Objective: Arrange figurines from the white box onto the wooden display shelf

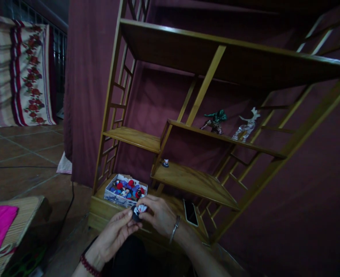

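Between my two hands is a small figurine (140, 209), white on top with a dark round base. My left hand (118, 229) pinches the base between thumb and fingers. The fingers of my right hand (158, 213) close round the figurine's upper part from the other side. Just beyond my hands stands an open box (118, 198) with a blue-and-white pattern, filled with several small red, blue and purple pieces. A similar little figurine (165, 163) with a dark base stands at the left end of the middle shelf (193, 181).
The wooden display rack (216, 61) has stepped shelves and slatted sides. A green-and-brown statuette (215, 121) and a clear deer-like statuette (247, 125) stand on a higher shelf. A phone (191, 212) lies on the lowest level. At lower left is a mat-topped table (22, 211) with a pink cloth (2, 223).
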Demonstrator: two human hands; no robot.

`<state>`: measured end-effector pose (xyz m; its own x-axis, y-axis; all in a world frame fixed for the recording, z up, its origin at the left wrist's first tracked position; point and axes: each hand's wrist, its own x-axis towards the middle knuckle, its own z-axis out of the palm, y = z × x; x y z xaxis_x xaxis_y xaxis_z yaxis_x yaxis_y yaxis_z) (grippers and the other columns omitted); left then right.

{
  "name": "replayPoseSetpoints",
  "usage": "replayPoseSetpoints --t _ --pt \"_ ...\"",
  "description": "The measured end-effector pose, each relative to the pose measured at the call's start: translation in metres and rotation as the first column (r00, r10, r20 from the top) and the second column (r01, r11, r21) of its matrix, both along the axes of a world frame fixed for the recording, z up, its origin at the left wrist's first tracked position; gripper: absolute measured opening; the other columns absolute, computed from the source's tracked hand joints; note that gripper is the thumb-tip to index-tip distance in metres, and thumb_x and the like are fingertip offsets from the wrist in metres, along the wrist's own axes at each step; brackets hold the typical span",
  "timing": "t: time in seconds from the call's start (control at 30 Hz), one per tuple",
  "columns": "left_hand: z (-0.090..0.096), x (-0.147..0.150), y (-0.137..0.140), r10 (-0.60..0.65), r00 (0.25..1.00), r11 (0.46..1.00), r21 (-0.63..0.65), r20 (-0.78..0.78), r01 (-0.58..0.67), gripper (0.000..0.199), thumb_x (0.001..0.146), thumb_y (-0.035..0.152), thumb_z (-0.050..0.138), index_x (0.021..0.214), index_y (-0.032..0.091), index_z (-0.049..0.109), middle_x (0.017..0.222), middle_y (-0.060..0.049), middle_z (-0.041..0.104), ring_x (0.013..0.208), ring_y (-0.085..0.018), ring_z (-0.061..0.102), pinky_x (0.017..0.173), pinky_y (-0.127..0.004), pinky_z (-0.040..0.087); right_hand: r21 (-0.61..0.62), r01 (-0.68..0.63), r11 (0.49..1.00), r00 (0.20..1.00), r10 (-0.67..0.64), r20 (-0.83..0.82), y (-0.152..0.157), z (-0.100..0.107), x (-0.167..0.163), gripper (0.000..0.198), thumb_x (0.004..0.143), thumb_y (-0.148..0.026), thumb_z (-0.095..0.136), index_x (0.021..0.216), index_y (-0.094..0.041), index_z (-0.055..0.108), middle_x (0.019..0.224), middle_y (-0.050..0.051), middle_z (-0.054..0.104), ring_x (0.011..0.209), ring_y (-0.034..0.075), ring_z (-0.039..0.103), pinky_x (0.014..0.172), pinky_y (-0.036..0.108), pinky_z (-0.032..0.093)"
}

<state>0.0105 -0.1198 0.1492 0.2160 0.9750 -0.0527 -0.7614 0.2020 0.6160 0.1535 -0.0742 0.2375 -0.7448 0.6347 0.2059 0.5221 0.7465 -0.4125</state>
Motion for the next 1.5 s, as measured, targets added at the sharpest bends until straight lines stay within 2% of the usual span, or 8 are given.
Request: replayPoseSetpoints --t 0.27,0.5,0.7,1.03,1.13,1.33,1.5 --pt "0.001 -0.007 -0.009 0.003 1.0 1.0 0.025 -0.012 -0.002 0.014 0.07 0.021 0.065 0.079 0.01 0.065 0.079 -0.007 0.065 0.072 -0.015 0.06 0.073 -0.028 0.043 0.053 -0.026 0.998 0.998 0.023 0.064 -0.008 -0.002 -0.009 0.015 0.076 -0.017 0.054 0.09 -0.021 0.059 0.086 0.0 0.059 0.079 0.011 0.054 0.071 0.019 0.038" --pt "0.004 -0.001 -0.013 0.027 0.999 0.998 0.059 -0.02 -0.026 0.017 0.07 0.022 0.064 0.083 0.01 0.066 0.083 -0.008 0.065 0.073 -0.014 0.059 0.075 -0.027 0.043 0.143 -0.005 0.99 0.994 -0.011 0.112 -0.011 -0.004 -0.008 0.013 0.08 -0.02 0.048 0.09 -0.02 0.057 0.086 0.001 0.059 0.079 0.011 0.054 0.07 0.019 0.037" --pt "0.007 0.004 -0.015 0.05 0.997 0.997 0.055 -0.063 -0.046 0.021 0.067 0.023 0.067 0.085 0.012 0.067 0.087 -0.008 0.064 0.076 -0.015 0.057 0.076 -0.028 0.043 0.17 0.049 0.984 0.987 -0.075 0.145 -0.014 -0.007 -0.003 0.011 0.08 -0.024 0.048 0.087 -0.021 0.056 0.084 0.0 0.057 0.077 0.012 0.053 0.068 0.019 0.036" --pt "0.001 0.015 -0.012 0.001 0.992 0.999 0.034 -0.125 0.003 0.022 0.068 0.027 0.066 0.082 0.01 0.067 0.083 -0.009 0.064 0.07 -0.013 0.058 0.072 -0.027 0.043 0.049 0.124 0.991 0.988 -0.128 0.085 -0.014 -0.026 0.012 0.012 0.08 -0.023 0.047 0.088 -0.02 0.055 0.084 0.0 0.056 0.076 0.012 0.052 0.068 0.02 0.037" --pt "0.0 0.017 -0.012 -0.015 0.987 1.0 -0.011 -0.161 0.013 0.022 0.067 0.027 0.067 0.08 0.009 0.066 0.08 -0.008 0.064 0.07 -0.013 0.059 0.071 -0.026 0.044 0.035 0.119 0.992 0.991 -0.121 0.059 -0.014 -0.029 0.016 0.012 0.079 -0.021 0.047 0.087 -0.019 0.056 0.084 0.001 0.056 0.076 0.012 0.052 0.069 0.02 0.038" --pt "0.0 0.023 -0.018 -0.043 0.99 0.999 -0.028 -0.131 0.039 0.021 0.071 0.027 0.063 0.081 0.009 0.064 0.083 -0.01 0.065 0.075 -0.015 0.061 0.077 -0.029 0.044 0.005 0.11 0.994 0.994 -0.11 0.011 -0.019 -0.024 0.026 0.023 0.075 -0.018 0.052 0.097 -0.022 0.057 0.087 0.0 0.058 0.071 0.011 0.054 0.066 0.02 0.04" --pt "0.004 0.026 -0.028 -0.067 0.989 0.998 -0.007 -0.132 0.067 0.022 0.07 0.026 0.065 0.083 0.009 0.064 0.086 -0.011 0.065 0.076 -0.017 0.062 0.08 -0.031 0.044 0.04 0.068 0.997 0.997 -0.07 0.035 -0.031 -0.016 0.033 0.029 0.074 -0.019 0.053 0.102 -0.025 0.056 0.092 0.0 0.058 0.071 0.01 0.054 0.069 0.02 0.04"
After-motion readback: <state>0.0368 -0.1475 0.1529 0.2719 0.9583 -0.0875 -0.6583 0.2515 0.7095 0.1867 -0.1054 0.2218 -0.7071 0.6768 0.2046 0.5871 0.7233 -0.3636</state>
